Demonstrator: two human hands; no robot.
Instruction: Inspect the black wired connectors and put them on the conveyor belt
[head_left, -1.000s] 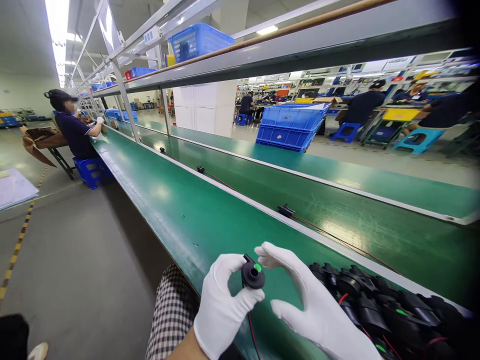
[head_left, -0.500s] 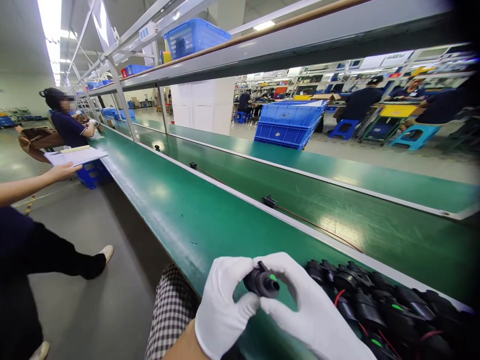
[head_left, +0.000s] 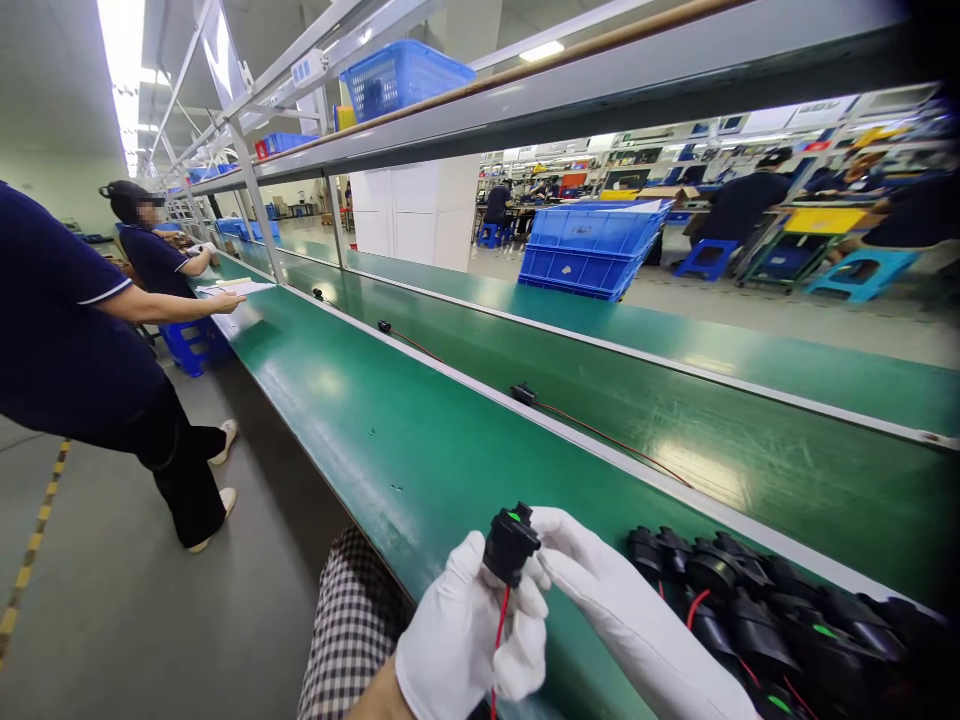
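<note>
A small black pump [head_left: 511, 545] with a green dot on top is held up over the near edge of the green bench. Its red wire [head_left: 501, 625] hangs down across my left palm. My left hand [head_left: 480, 630], in a white glove, has its fingers wrapped around the pump from below and the left. The gloved fingers of my right hand [head_left: 581, 560] pinch the pump's right side; their tips are partly hidden behind it. Close by on the right, several similar black pumps [head_left: 757, 620] with red wires and green dots lie packed together on the bench.
Beyond a white rail, a conveyor belt [head_left: 600, 400] carries spaced-out pumps, one a black pump [head_left: 523, 393] trailing its wire. Stacked blue crates [head_left: 585, 250] stand across it. A shelf beam [head_left: 450, 120] runs overhead. On the left, a person [head_left: 82, 320] reaches papers over the bench.
The pump has been turned from nozzle toward me to upright, its red wire now showing. My left fingers have shifted beneath it. The person with the papers has stepped forward to the bench.
</note>
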